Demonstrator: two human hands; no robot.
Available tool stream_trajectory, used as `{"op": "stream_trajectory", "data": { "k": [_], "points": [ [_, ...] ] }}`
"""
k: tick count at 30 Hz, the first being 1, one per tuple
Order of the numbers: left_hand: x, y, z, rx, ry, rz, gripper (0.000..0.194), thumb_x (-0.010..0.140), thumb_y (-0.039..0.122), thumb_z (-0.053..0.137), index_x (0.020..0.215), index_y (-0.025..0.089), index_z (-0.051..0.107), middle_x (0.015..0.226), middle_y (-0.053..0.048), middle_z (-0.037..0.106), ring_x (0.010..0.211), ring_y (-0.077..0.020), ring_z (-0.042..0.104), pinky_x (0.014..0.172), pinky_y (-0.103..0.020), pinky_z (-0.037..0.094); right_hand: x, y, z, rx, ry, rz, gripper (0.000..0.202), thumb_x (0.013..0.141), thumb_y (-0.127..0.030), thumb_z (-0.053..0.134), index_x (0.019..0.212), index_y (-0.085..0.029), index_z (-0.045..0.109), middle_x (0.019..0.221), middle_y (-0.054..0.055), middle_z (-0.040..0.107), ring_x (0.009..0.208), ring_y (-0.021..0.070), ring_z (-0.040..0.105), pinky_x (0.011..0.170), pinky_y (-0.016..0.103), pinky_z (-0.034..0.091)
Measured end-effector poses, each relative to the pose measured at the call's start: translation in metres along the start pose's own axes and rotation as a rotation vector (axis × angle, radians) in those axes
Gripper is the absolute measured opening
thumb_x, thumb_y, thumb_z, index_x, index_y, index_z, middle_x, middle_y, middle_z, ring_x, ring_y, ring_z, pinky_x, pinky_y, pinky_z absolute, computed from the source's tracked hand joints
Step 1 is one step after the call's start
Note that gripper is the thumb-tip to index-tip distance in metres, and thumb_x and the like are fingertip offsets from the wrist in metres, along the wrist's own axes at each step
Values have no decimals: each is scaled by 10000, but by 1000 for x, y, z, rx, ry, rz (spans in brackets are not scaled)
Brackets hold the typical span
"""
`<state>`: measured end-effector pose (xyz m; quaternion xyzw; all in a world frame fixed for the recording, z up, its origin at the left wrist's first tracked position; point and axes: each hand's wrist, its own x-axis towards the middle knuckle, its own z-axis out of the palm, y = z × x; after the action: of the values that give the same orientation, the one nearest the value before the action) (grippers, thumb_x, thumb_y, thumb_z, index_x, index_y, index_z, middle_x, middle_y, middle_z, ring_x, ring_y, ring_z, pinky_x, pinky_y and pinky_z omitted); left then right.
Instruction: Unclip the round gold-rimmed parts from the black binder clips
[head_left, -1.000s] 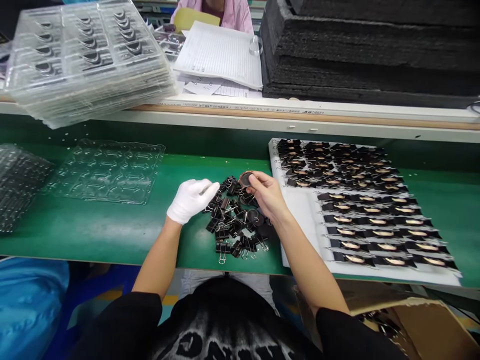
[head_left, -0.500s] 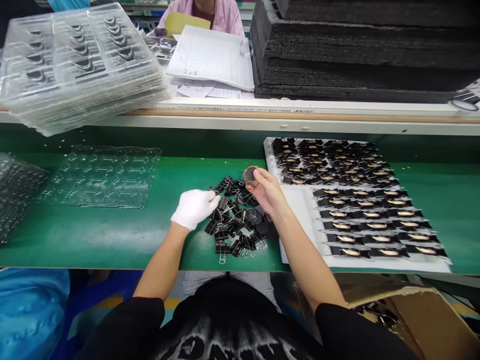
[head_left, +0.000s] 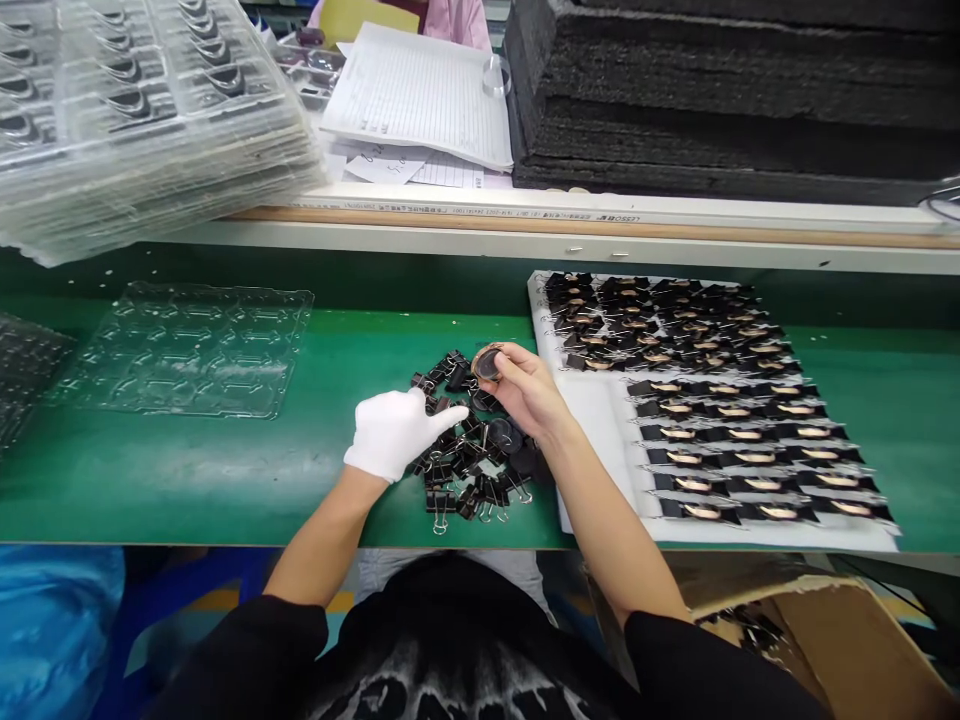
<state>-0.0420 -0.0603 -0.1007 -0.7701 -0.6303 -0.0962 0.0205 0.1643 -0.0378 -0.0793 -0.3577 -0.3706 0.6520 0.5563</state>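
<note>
My right hand point(head_left: 529, 393), bare, pinches a round disc point(head_left: 487, 363) with a dark face and a copper-coloured rim, above the upper right of a pile of black binder clips point(head_left: 469, 450). In a white glove, my left hand point(head_left: 394, 430) is over the pile's left side, thumb stretched out to the right and apart from the curled fingers; nothing shows in its grip. Dark round pieces point(head_left: 504, 434) lie among the clips. To the right, a white foam sheet point(head_left: 600, 430) carries rows of black clips with pale curved pieces between them.
A clear moulded tray point(head_left: 202, 350) lies at the left on the green table point(head_left: 300, 480). On the shelf point(head_left: 420, 235) stand stacked clear trays point(head_left: 165, 150), papers point(head_left: 427, 90) and black foam sheets point(head_left: 712, 110). A cardboard box point(head_left: 847, 630) is below right. Behind the shelf is a person in pink.
My left hand has opened its thumb away from its fingers. My right hand has shifted slightly left and down with the disc. The camera view has tilted slightly.
</note>
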Motion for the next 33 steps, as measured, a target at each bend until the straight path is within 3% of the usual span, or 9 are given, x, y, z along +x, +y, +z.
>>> {"op": "stream_trajectory", "data": {
  "k": [6, 8, 14, 17, 23, 26, 30, 33],
  "points": [
    [0, 11, 0, -14, -140, -68, 565, 988, 627, 444, 870, 159, 738, 701, -148, 720, 673, -283, 701, 587, -301, 305, -1, -2, -1, 3, 5, 15, 296, 718, -481, 923, 869, -269, 782, 916, 10, 744, 800, 140, 627, 634, 256, 498],
    [1, 9, -1, -29, -157, -57, 518, 978, 607, 467, 872, 178, 736, 706, -133, 725, 687, -287, 704, 586, -300, 294, -2, -2, -1, 0, -5, 24, 296, 721, -480, 922, 876, -269, 783, 915, 10, 748, 798, 141, 631, 638, 258, 501],
    [1, 1, -1, -7, -12, -9, 609, 995, 685, 400, 835, 187, 712, 641, -115, 691, 652, -255, 683, 581, -311, 200, -1, 1, -3, -10, 3, 35, 302, 728, -484, 913, 889, -265, 780, 934, 10, 752, 808, 140, 634, 651, 259, 507],
    [3, 3, 2, -21, 2, 43, 622, 998, 702, 393, 842, 190, 711, 627, -105, 687, 628, -243, 671, 580, -316, 168, -1, 3, -3, -16, 15, 41, 302, 722, -484, 915, 883, -267, 779, 937, 8, 749, 812, 142, 636, 652, 260, 514],
    [6, 5, 5, -92, -30, 170, 533, 1063, 428, 371, 726, 183, 704, 677, -109, 720, 658, -220, 671, 591, -321, 157, -1, 3, -1, -2, 11, 47, 310, 698, -477, 933, 868, -266, 784, 916, 5, 749, 796, 137, 638, 635, 249, 510],
    [8, 1, 0, -133, -11, 164, 488, 1033, 378, 424, 652, 188, 663, 639, -85, 695, 624, -199, 632, 586, -330, 150, -2, 2, 1, -13, 13, 58, 339, 674, -493, 942, 871, -272, 776, 924, 5, 755, 802, 148, 646, 647, 263, 522],
    [10, -1, -11, -384, 64, 133, 466, 1004, 368, 481, 583, 191, 573, 559, -23, 601, 530, -133, 502, 577, -320, 224, -5, -2, 3, -47, -32, 51, 345, 671, -517, 940, 831, -255, 780, 861, 9, 744, 744, 141, 624, 651, 271, 519],
    [7, 1, -14, -713, 228, 99, 486, 1034, 404, 459, 620, 193, 602, 556, 1, 573, 528, -108, 470, 600, -278, 356, -8, -1, 5, -83, -83, 40, 337, 693, -522, 930, 846, -248, 805, 812, 14, 735, 710, 137, 615, 666, 278, 521]
  ]
}}
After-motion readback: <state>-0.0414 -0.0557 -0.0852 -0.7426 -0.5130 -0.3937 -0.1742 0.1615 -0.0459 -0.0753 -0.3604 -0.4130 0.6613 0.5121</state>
